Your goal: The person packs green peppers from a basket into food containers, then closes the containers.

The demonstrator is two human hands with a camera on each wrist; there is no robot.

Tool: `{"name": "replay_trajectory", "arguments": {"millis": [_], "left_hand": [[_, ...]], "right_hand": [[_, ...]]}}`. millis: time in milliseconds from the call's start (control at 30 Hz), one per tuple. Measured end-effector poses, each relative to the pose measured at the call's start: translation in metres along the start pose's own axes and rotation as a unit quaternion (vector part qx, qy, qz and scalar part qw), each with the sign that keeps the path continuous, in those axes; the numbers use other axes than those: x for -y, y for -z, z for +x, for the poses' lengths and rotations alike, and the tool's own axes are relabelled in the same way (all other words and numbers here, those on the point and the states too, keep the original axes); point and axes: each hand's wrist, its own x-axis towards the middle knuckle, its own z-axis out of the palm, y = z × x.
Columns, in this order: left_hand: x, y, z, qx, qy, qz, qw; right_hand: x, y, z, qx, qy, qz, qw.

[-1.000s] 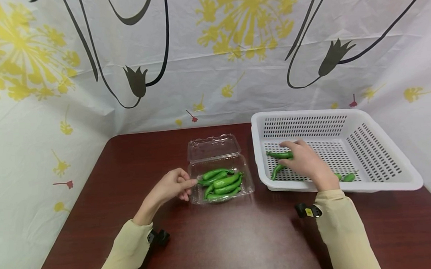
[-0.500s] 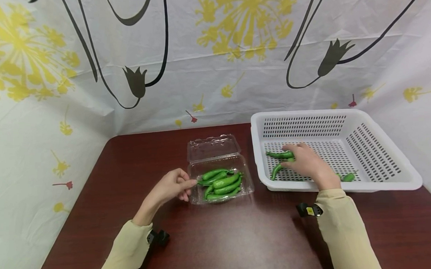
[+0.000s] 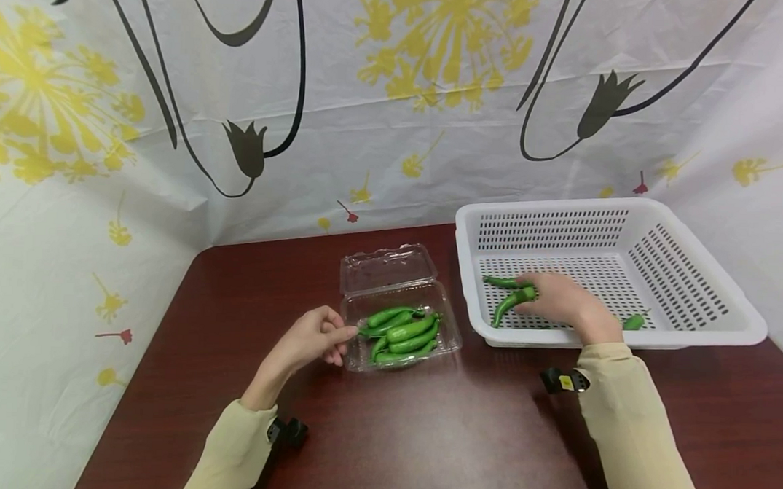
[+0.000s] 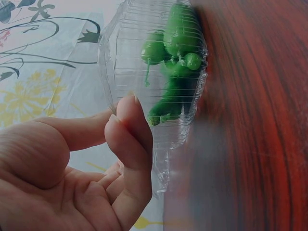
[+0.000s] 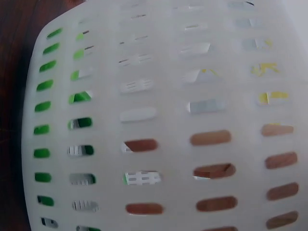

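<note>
A clear plastic clamshell box (image 3: 449, 334) stands on the table with its lid raised at the back, several green chili peppers (image 3: 410, 333) inside. At its left edge my left hand (image 3: 312, 336) pinches the rim between thumb and index finger; in the left wrist view the fingertips (image 4: 127, 108) meet right at the plastic. My right hand (image 3: 556, 299) reaches down into the white basket (image 3: 689, 338), its fingers around the stem end of a curved green chili pepper (image 3: 508, 306). I cannot tell whether they grip it. Another pepper (image 3: 500, 281) lies just behind.
One more green pepper (image 3: 634, 322) lies near the basket's front wall, right of my wrist. The basket's slotted side (image 5: 168, 120) fills the right wrist view. Behind the dark red table (image 3: 383, 434) hangs a white patterned cloth (image 3: 395, 164).
My right hand has shifted slightly toward me and right inside the basket, uncovering more of the curved pepper's stem end. The left hand and clamshell have stayed put.
</note>
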Motion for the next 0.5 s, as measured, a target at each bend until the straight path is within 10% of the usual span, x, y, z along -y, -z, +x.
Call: {"name": "replay_trajectory", "arguments": {"millis": [500], "left_hand": [[-0.0003, 0.0001, 0.0003, -0.002, 0.003, 0.001, 1.0]], "right_hand": [[-0.0033, 0.0017, -0.0001, 0.029, -0.023, -0.01, 0.9993]]}}
